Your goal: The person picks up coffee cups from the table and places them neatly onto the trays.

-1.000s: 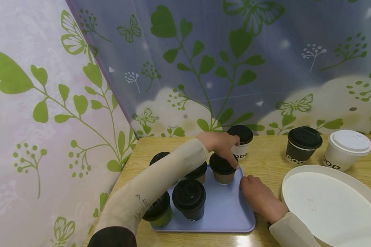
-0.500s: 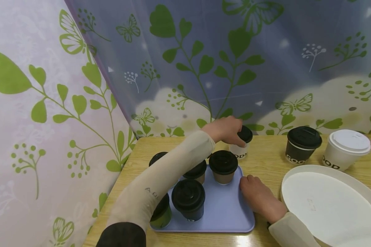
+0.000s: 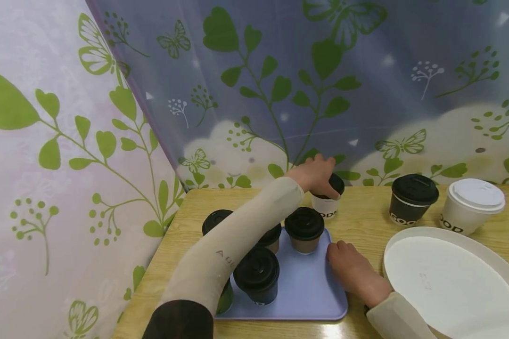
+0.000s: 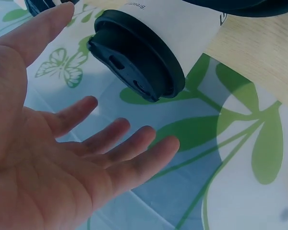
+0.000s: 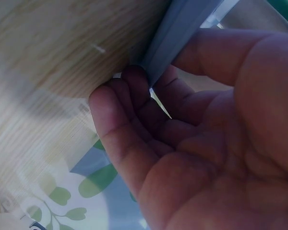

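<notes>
My left hand reaches over a white paper coffee cup with a black lid, which stands on the table behind the tray. In the left wrist view the fingers of that hand are spread, and a gap separates them from the cup's black lid. My right hand holds the right edge of a lavender tray. In the right wrist view, thumb and curled fingers lie on either side of the tray's rim. Several black-lidded cups stand on the tray, including a brown one and a dark one.
A round white tray lies on the wooden table to the right. Behind it stand a black cup and a white cup with a white lid. My left sleeve hides part of the tray's cups. A patterned curtain hangs behind.
The left hand has left the brown cup on the tray and moved back to the white cup behind it, its fingers now more spread. The right hand stays on the tray's edge.
</notes>
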{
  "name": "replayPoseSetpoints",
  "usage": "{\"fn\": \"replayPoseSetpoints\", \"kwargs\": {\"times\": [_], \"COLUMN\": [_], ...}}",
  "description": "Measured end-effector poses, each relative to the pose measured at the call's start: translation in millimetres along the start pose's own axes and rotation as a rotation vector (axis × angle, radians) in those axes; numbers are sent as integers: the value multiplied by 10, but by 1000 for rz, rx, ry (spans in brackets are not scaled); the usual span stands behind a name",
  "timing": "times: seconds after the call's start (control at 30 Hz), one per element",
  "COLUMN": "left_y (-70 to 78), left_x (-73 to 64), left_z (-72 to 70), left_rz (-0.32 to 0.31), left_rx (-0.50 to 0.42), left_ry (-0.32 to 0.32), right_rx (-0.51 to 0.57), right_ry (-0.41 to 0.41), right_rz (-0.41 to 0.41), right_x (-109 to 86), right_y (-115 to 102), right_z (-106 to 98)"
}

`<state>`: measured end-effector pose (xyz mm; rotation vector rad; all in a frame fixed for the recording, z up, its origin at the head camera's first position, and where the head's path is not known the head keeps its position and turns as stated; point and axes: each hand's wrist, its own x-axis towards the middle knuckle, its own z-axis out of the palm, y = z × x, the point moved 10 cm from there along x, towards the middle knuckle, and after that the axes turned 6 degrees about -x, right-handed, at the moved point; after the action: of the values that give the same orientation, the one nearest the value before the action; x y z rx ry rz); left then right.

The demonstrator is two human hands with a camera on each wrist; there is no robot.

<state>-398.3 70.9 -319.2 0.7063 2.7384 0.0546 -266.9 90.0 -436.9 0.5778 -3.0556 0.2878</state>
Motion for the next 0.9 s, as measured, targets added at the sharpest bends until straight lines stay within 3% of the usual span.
{"fn": "replayPoseSetpoints", "kwargs": {"times": [0.47, 0.9], "left_y": [-27, -81], "left_x": [110, 157], "left_z": [189, 249], "left_rz": [-45, -62], "left_rx": [-44, -112], "left_ry": [-63, -90], "right_rx": [-16, -1], "right_ry": [-4, -10], "right_rz": [-22, 2], "right_x": [16, 20], "right_y": [-15, -2], "right_z": [17, 20]}}
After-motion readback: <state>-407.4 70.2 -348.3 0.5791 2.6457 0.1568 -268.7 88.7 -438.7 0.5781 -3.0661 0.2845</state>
